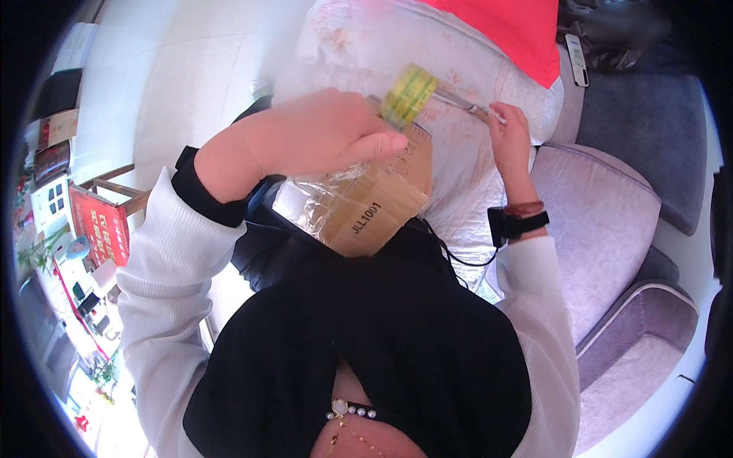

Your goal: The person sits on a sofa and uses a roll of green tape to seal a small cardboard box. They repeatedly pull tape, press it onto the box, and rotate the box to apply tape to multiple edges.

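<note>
A brown cardboard box [366, 220] with printed writing and clear film over one side lies against the lap. My left hand [320, 134] is above the box, its fingers curled and partly hidden; whether it grips the box or the tape cannot be told. Beside its fingertips is a roll of yellow-green printed tape [408, 96], blurred. To the right, my right hand [511, 134] holds the end of a slim, long tool [458, 102], perhaps a knife or scissors, whose far end reaches close to the tape roll.
A pale, floral-patterned cover [481, 68] lies beneath, with a red cloth [515, 34] at its far side. A phone [576, 60] rests near grey-purple sofa cushions [595, 212] on the right. A black cable [467, 262] runs from the right wrist strap. A wooden stool [117, 186] stands left.
</note>
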Demonstrator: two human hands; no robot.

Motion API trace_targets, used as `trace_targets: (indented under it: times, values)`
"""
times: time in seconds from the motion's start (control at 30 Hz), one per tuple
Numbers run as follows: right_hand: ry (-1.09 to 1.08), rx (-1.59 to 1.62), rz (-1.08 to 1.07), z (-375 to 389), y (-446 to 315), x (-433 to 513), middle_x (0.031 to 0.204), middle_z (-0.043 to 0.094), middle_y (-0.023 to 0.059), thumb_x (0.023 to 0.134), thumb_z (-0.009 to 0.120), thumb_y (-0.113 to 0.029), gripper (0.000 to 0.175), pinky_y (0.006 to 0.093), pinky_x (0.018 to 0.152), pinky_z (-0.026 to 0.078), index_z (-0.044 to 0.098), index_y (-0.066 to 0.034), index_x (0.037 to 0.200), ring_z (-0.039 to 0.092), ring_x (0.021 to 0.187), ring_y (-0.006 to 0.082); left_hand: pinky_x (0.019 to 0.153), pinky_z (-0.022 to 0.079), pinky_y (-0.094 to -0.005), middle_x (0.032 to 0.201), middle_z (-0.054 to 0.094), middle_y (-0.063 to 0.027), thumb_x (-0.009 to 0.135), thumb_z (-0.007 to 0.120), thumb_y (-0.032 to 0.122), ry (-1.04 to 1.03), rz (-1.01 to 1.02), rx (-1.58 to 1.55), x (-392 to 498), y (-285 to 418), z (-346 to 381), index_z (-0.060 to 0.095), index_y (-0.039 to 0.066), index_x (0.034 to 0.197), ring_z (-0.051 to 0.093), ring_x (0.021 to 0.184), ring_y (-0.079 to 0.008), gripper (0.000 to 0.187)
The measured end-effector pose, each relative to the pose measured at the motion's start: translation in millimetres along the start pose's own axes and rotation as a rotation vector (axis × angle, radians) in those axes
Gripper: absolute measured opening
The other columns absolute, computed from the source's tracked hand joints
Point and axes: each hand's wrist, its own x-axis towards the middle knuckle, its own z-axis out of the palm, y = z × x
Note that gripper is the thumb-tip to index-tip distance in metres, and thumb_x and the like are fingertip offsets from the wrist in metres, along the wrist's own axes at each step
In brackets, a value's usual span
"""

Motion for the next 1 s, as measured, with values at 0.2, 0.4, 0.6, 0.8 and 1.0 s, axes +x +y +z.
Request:
trace_targets:
  times: [0.2, 0.4, 0.6, 0.8, 1.0]
  values:
    - [-0.076, -0.417, -0.055, 50, 15, 0, 0.111, 0.062, 0.0078, 0.089, 0.061, -0.015, 0.021, 0.0435, 0.085, 0.049, 0.064, -0.0112, 0.109, 0.059, 0.105, 0.0314, 0.079, 0.052, -0.0380, 0.097, 0.068, -0.0151, 0.105, 0.042, 0.046, 0.063, -0.114, -0.152, 3, -11, -8, 0.059, 0.008, 0.121, 0.069, 0.083, -0.0287, 0.044]
    - [-0.059, -0.510, -0.063, 53, 20, 7, 0.108, 0.061, 0.0078, 0.091, 0.059, -0.017, 0.014, 0.0454, 0.086, 0.046, 0.061, -0.0114, 0.103, 0.060, 0.103, 0.0303, 0.067, 0.056, -0.0270, 0.123, 0.062, -0.0109, 0.099, 0.059, 0.028, 0.114, -0.277, -0.320, 26, -24, -6, 0.048, 0.010, 0.131, 0.072, 0.083, -0.0174, 0.038]
    - [0.023, -0.147, 0.044, 19, 13, 4, 0.113, 0.063, 0.0138, 0.095, 0.056, -0.011, 0.026, 0.0458, 0.092, 0.046, 0.056, -0.0035, 0.120, 0.059, 0.109, 0.0348, 0.057, 0.053, -0.0235, 0.124, 0.064, -0.0100, 0.093, 0.067, 0.023, 0.140, -0.300, -0.458, 39, -34, 4, 0.050, 0.009, 0.132, 0.070, 0.069, -0.0133, 0.045]
    - [-0.312, 0.291, 0.033, -83, -52, -21, 0.084, 0.061, 0.0106, 0.102, 0.052, -0.011, 0.025, 0.0298, 0.074, 0.048, 0.060, 0.0011, 0.122, 0.058, 0.076, 0.0195, 0.052, 0.046, -0.0216, 0.085, 0.068, -0.0024, 0.090, 0.071, 0.017, 0.055, -0.280, -0.549, 54, -53, 14, 0.070, 0.004, 0.114, 0.057, 0.055, -0.0064, 0.027]
    - [-0.625, 0.063, -0.184, -160, -131, -12, 0.084, 0.066, 0.0154, 0.097, 0.060, -0.012, 0.023, 0.0370, 0.070, 0.049, 0.066, -0.0008, 0.116, 0.063, 0.075, 0.0307, 0.052, 0.043, -0.0227, 0.070, 0.065, -0.0003, 0.088, 0.074, 0.016, 0.158, -0.134, -0.511, 64, -54, 29, 0.074, 0.002, 0.104, 0.049, 0.052, -0.0071, 0.021]
